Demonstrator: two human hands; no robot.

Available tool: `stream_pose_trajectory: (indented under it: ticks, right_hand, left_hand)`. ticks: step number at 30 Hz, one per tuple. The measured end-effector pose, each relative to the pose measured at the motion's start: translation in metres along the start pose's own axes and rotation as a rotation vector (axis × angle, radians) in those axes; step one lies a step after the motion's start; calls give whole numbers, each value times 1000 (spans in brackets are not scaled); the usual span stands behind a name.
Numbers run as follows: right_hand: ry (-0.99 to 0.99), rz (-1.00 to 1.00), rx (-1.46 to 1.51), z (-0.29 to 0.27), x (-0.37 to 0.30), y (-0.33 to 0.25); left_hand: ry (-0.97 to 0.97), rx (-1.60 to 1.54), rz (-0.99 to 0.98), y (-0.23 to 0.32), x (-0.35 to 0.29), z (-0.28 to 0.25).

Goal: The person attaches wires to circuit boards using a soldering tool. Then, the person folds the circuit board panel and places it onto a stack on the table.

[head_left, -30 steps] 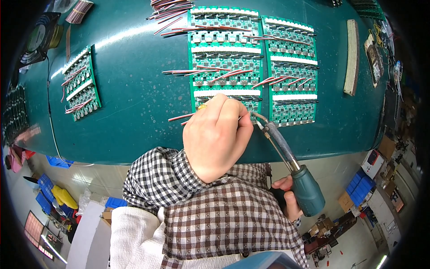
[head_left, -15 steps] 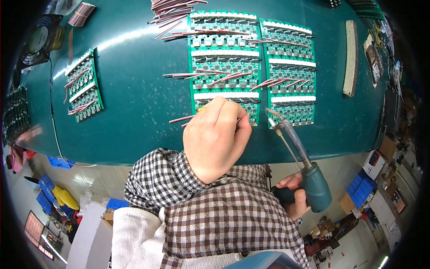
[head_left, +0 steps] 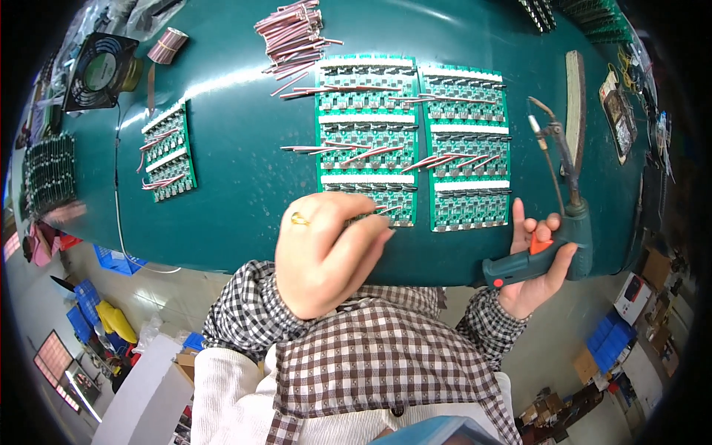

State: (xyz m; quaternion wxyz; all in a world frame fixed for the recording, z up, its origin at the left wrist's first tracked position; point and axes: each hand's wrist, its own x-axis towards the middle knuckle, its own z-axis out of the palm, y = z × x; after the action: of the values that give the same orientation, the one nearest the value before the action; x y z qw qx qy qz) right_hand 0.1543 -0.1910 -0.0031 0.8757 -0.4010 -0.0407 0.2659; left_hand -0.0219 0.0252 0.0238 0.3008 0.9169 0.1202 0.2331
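Observation:
My left hand is bent over the lower edge of the left green circuit board panel. Its fingers are curled; what lies between the fingertips is hidden. Short red, black and white wires lie on the board just beyond them. My right hand grips a dark green soldering gun by its handle, forefinger stretched upward beside the orange trigger. The gun's metal tip points up, to the right of the second board panel and apart from it. More wires lie across both panels.
A heap of brown-red wires lies at the back, with a banded bundle farther left. A small board panel and a black fan are on the left. A long pale strip lies behind the gun's nozzle.
My right hand has lifted the soldering gun up and to the right, away from the boards. My left hand has shifted a little left and down. The whole view has shifted slightly.

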Motion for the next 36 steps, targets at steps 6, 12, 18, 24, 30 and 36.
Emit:
stream_pose_trajectory:
  ticks: [6,12,18,24,30,36]
  right_hand:
    - [84,-6,6,7,-3,17]
    - [67,2,-49,16,-6,17]
    - [148,-16,62,5,5,7]
    - [158,9,91,-1,7,16]
    - [152,-36,83,-3,5,16]
    - [138,-46,73,-6,6,20]
  left_hand:
    - [-166,53,29,-10,2,11]
    - [-137,89,74,-15,5,8]
    - [103,56,-30,-35,35,-39]
    - [122,199,-438,-114,46,-31]
    - [106,111,-507,-116,50,-29]
    - [122,179,-443,-122,47,-25]
